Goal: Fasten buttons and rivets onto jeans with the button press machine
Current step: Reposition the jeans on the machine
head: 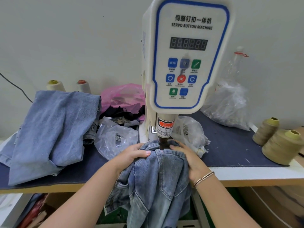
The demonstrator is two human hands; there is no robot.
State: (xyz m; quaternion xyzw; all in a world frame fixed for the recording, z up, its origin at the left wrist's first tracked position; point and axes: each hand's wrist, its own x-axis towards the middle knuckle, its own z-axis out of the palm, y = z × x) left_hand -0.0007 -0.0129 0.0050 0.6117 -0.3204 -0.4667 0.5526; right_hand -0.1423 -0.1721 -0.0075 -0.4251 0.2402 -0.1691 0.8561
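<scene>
A white servo button machine (185, 63) stands at the middle of the table, its dark punch (162, 143) down on a pair of blue jeans (158, 181). The jeans hang over the table's front edge. My left hand (131, 155) grips the bunched denim just left of the punch, thumb on top. Right of the punch, my right hand (189, 158) holds the waistband, fingers curled over the fabric beside the punch. A clear bag with metal buttons (117, 139) lies to the left of the machine.
A pile of folded light-blue jeans (51, 129) covers the table's left side. More clear bags (228, 106) and a pink bag (121, 96) sit around the machine. Tan thread cones (279, 143) stand at the right, two white cones (56, 85) by the wall.
</scene>
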